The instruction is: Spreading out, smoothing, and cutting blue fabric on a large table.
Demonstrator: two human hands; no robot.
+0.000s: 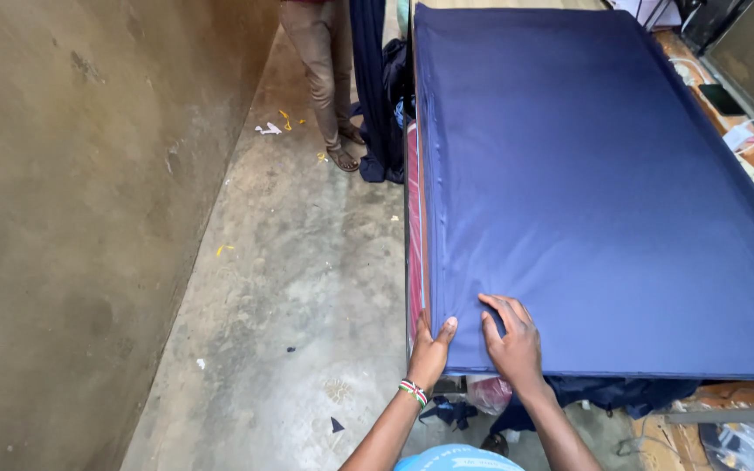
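A thick stack of dark blue fabric [586, 183] lies flat on a long table and covers most of it. My left hand [430, 351] grips the stack's near left corner from the side, thumb on top; a striped bead bracelet is on that wrist. My right hand [511, 343] rests palm down on the top layer just right of that corner, fingers spread. Layered edges of the stack show along its left side [429, 209].
A rough concrete wall [71, 218] closes the left side of a narrow concrete aisle [298, 262]. Another person's legs [325, 78] stand at the far end beside hanging dark cloth [373, 87]. Cloth scraps and plastic bags [490, 394] lie under the table's near end.
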